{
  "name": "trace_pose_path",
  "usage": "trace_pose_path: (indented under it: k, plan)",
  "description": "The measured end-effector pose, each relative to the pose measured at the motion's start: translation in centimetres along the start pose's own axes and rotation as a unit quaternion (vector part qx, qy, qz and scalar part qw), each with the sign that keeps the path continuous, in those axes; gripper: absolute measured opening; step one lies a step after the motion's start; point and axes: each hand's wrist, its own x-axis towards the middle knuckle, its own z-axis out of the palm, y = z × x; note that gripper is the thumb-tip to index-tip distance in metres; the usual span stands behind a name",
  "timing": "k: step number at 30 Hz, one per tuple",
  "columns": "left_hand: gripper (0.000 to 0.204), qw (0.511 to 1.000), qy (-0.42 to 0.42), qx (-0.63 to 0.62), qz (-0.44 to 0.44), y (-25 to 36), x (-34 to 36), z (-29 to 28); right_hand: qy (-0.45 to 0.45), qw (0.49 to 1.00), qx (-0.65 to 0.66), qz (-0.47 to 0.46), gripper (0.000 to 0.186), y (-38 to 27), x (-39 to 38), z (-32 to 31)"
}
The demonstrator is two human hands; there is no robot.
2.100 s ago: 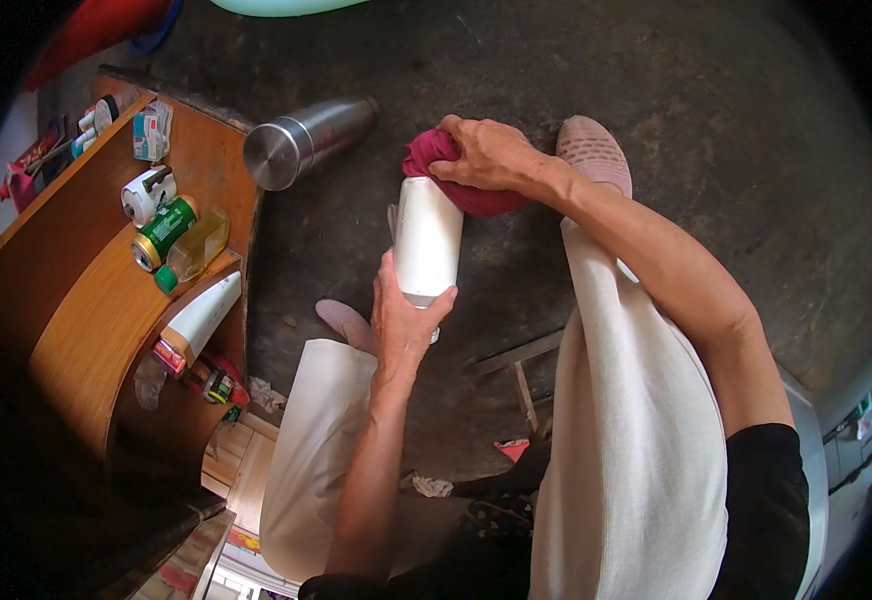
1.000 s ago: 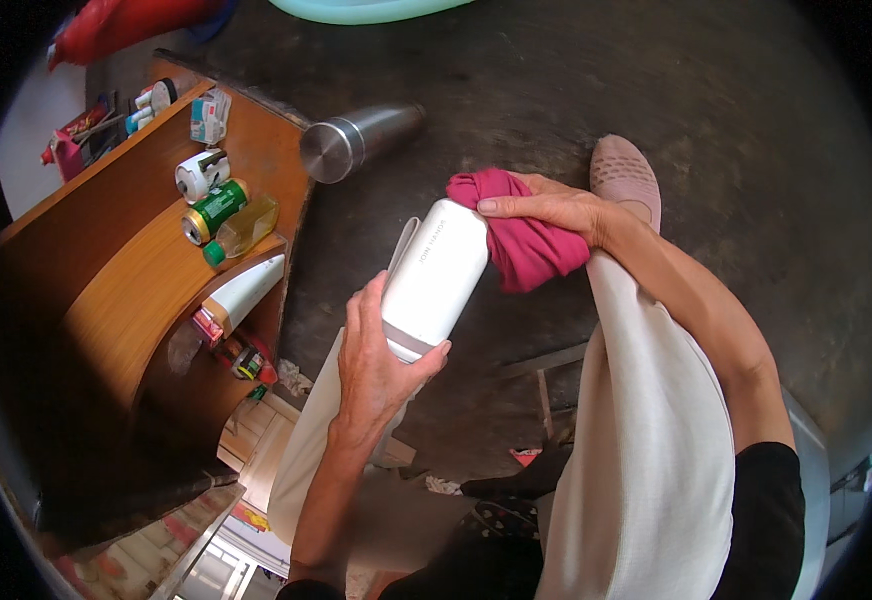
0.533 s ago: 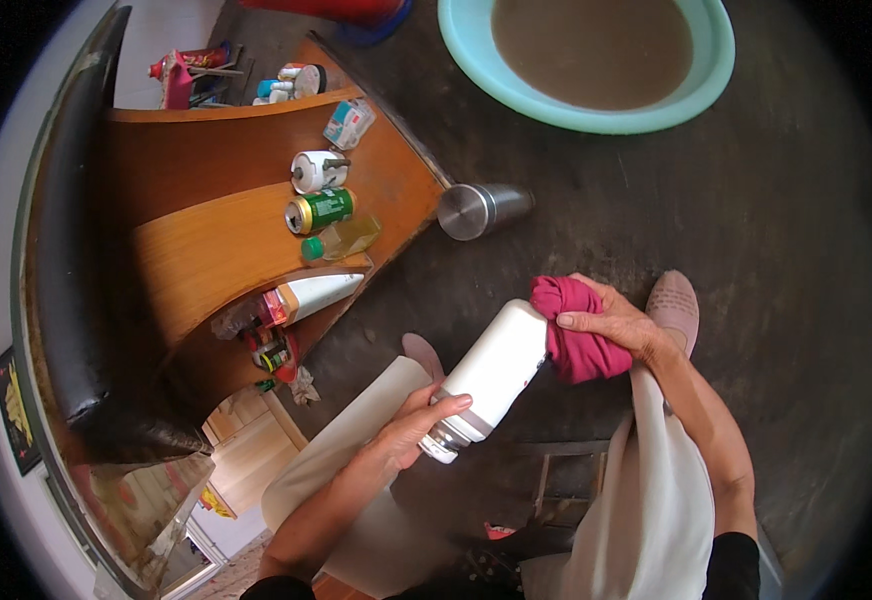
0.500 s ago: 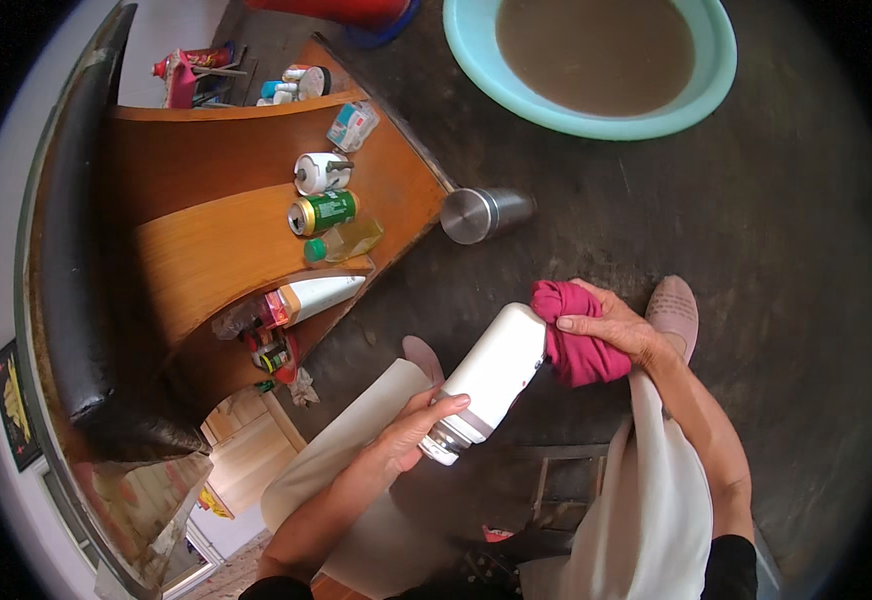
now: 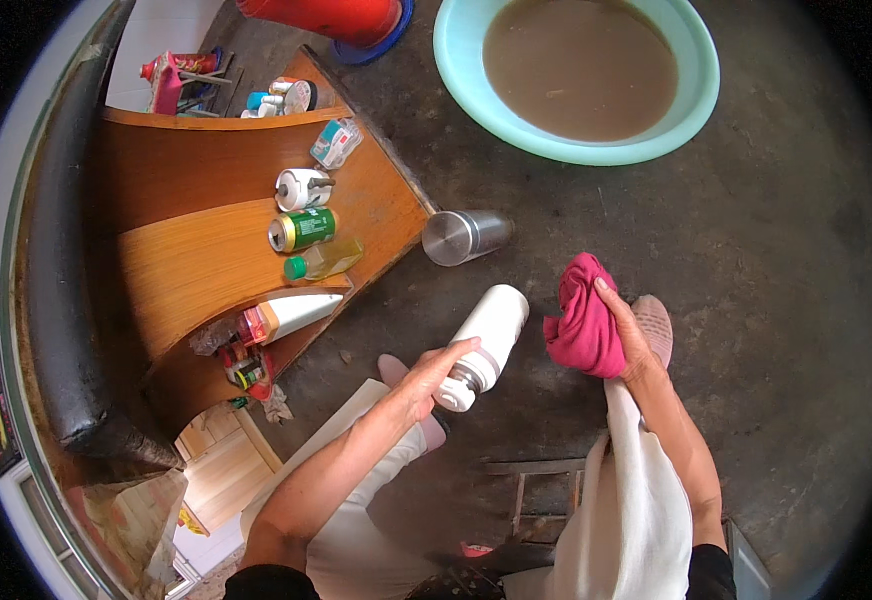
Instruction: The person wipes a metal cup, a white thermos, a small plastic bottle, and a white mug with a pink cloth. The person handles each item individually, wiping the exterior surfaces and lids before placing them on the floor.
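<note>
A white bottle with a grey band and a lidded end toward me is in my left hand, whose fingers are closed around that end. My right hand grips a bunched magenta cloth just right of the bottle, with a gap between the two. Beyond them a stainless steel cylinder stands on the dark floor.
A pale green basin holds murky water at the top. A curved wooden unit on the left carries cans, bottles and small packets. A red container is behind it. My legs and pink shoes are below.
The bottle has been drawn away from the cloth, up and leftward. My right hand now holds the cloth more upright, apart from the bottle. Earlier, the view turned to bring in the basin.
</note>
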Motion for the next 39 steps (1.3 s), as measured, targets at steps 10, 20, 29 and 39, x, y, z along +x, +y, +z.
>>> trace_pose_path:
  k: [10, 20, 29, 39]
  plan:
    - [0.072, 0.978, -0.105, -0.164, -0.068, 5.1, 2.4, 3.8, -0.003, 0.999, 0.032, -0.029, 0.049, -0.6, 0.1, -0.8]
    - [0.086, 0.963, -0.204, -0.147, -0.092, 8.2, 4.6, 4.1, -0.022, 0.999, 0.014, -0.032, 0.045, -0.4, 0.0, -0.3]
    - [0.095, 0.999, -0.045, 0.007, 0.027, 5.2, 1.1, 2.0, -0.009, 0.998, -0.033, -0.047, 0.045, 0.0, 0.5, -1.3]
    - [0.110, 0.871, 0.396, -0.147, 0.250, 7.3, 3.0, -9.1, 0.052, 0.995, -0.007, -0.088, 0.051, -1.1, -1.3, 0.3]
